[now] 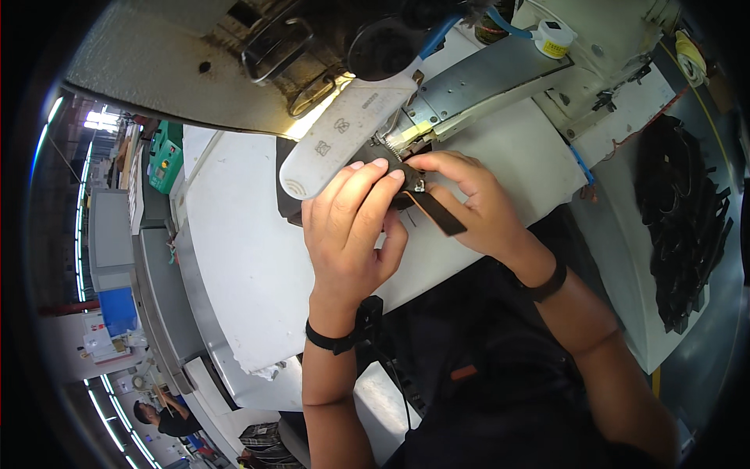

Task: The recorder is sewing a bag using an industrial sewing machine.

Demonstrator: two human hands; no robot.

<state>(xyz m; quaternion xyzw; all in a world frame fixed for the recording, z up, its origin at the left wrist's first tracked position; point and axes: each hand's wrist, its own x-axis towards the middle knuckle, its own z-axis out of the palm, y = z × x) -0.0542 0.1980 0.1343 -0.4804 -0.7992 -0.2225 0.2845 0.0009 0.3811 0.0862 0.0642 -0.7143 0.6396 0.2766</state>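
A dark flat piece of material [367, 158] lies at the sewing machine's metal foot [389, 145], partly hidden by my fingers. My left hand [348, 227] rests on it, fingers stretched out and tips close to the foot. Just to the right, my right hand [488, 207] is closed, thumb and index finger pinching the edge of this piece near a small shiny metal fitting [419, 186]. A dark strap with a brown edge [437, 214] sticks out below those fingers toward me. Over my left fingertips hangs a rounded white plate [340, 137].
Above, the machine's head [195, 62] overhangs the white work surface [242, 258]. A metal arm [492, 90] runs to the upper right. Dark pieces [680, 227] are heaped on the right. A green box [165, 156] stands at the left; another person [176, 422] is at lower left.
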